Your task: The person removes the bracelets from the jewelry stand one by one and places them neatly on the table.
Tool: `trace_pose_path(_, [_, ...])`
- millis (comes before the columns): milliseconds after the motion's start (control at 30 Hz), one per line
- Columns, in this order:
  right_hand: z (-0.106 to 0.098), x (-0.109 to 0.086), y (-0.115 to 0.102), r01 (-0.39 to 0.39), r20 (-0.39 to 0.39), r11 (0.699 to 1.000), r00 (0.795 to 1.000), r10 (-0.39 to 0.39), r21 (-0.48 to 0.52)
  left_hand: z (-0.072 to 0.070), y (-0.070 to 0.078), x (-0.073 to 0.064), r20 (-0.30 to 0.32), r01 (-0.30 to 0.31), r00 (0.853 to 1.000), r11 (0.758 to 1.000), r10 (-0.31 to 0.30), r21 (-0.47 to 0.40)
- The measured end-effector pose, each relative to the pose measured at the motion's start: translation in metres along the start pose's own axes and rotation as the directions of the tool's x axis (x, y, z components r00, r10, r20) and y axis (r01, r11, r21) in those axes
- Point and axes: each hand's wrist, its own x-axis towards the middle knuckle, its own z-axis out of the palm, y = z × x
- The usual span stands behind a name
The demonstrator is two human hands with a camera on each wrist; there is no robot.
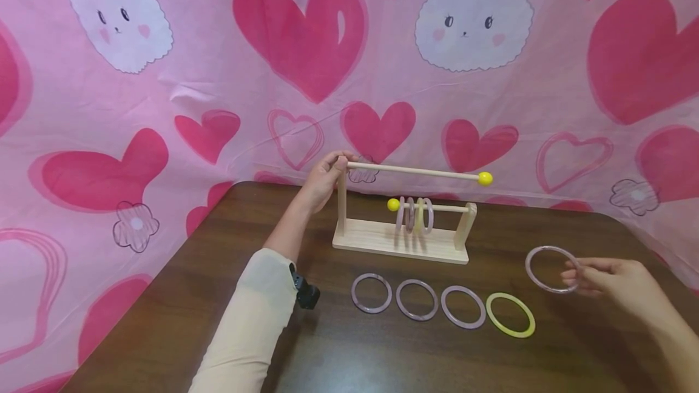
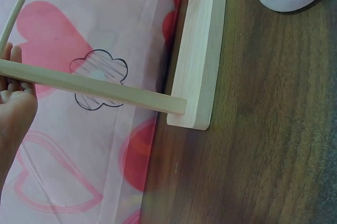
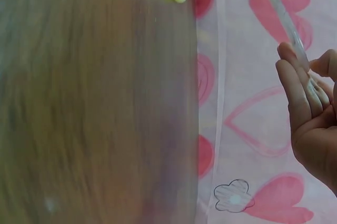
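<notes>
In the head view my left hand [image 1: 323, 183] grips the top of the left post of a wooden bangle stand [image 1: 393, 244], thumb in front and fingers behind. The left wrist view shows this hand [image 2: 15, 105] at the post's upper end. My right hand [image 1: 625, 282] pinches a purple bangle [image 1: 550, 248] by its right side, above the table to the right of the stand. Edge-on in the right wrist view, that bangle [image 3: 288, 23] sits between thumb and fingers. Several bangles hang on the stand's lower rod [image 1: 450, 208]; the upper rod [image 1: 415, 170] carries none.
Before the stand, a row of bangles lies flat on the brown table [image 1: 207, 320]: several purple ones [image 1: 371, 275] and a yellow-green one [image 1: 516, 335] at the right end. Yellow balls [image 1: 485, 178] cap the rods. A pink heart-and-rabbit cloth [image 1: 306, 77] hangs behind the table.
</notes>
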Motion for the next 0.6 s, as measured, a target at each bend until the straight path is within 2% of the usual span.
trace_pose_path(200, [-0.010, -0.006, 0.007, -0.005, 0.071, 1.000, 0.997, 0.004, 0.016, 0.000, 0.001, 0.000, -0.001, 0.016, 1.000, 1.000, -0.016, 0.021])
trace_pose_path(400, [-0.018, -0.012, 0.010, -0.039, 0.131, 0.995, 0.990, 0.050, -0.088, -0.001, 0.003, -0.001, 0.002, 0.011, 1.000, 1.000, -0.011, -0.003])
trace_pose_path(500, [-0.022, -0.013, 0.013, -0.036, 0.198, 0.997, 0.979, 0.049, -0.067, -0.001, 0.003, -0.001, -0.004, 0.008, 1.000, 1.000, -0.008, -0.003])
trace_pose_path(600, [-0.025, -0.016, 0.017, -0.066, 0.280, 0.997, 0.959, 0.051, 0.044, -0.001, 0.002, -0.001, -0.006, 0.008, 1.000, 1.000, -0.008, 0.006])
